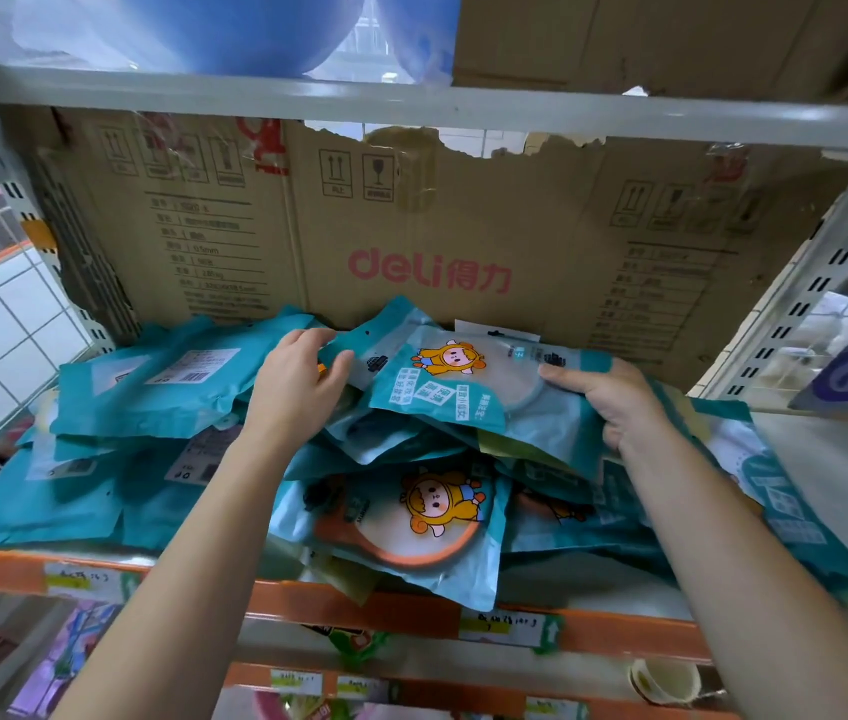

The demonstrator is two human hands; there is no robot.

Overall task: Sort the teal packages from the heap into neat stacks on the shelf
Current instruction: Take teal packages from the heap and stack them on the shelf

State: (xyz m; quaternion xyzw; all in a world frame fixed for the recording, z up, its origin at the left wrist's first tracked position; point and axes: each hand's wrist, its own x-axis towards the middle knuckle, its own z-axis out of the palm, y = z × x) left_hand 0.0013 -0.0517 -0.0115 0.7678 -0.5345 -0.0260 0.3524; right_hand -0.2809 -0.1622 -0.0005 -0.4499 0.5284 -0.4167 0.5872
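Right grip (614, 402) pinching top package (442, 387), heap (401, 517) beneath

Reaches forward with both bare forearms. Pinches with left hand (302, 379), fingers curled, thumb pressed in, a neighbouring package (367, 349) just left of the top package (442, 392). Grips the top package's right edge with right hand (614, 402), thumb on top, fingers tucked beneath.

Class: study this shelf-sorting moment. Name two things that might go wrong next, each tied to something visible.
The front package overhangs the orange shelf edge; disturbing the heap may tip it off.
The right hand grips the top package, the left hand pinches a neighbouring package; lifting both may drag loose ones along.
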